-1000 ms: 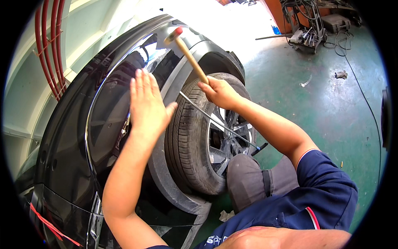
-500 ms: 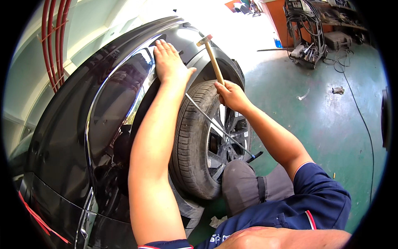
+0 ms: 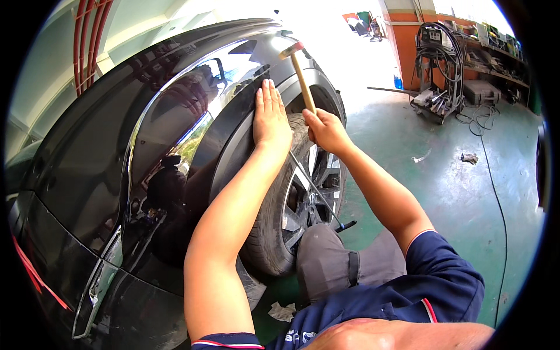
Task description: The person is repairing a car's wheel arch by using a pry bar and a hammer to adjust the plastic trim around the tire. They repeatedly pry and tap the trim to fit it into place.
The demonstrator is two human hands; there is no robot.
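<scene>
My left hand (image 3: 272, 116) lies flat, fingers stretched out, against the dark wheel-arch trim (image 3: 233, 143) of a black car (image 3: 166, 111). Gripped in my right hand (image 3: 328, 131) is a hammer (image 3: 303, 81) with a wooden handle. Its head, reddish at one end, points up near the front part of the arch. Below both hands stands a wheel (image 3: 274, 233) with a dusty tyre and a spoked rim. A thin metal rod (image 3: 315, 188) with a blue and black end slants across the wheel; its upper end is hidden behind my left hand.
A wheeled machine (image 3: 437, 70) with coiled cables stands on the green floor at the far right, beside a grey case (image 3: 482, 92) and shelves. A black cable (image 3: 494, 192) runs along the floor. Crumpled paper (image 3: 282, 311) lies near my knee, and red strips (image 3: 36, 271) hang at lower left.
My left hand has shifted right and down, from the glossy body panel onto the wheel-arch trim. The hammer stays raised in my right hand. The view has turned slightly.
</scene>
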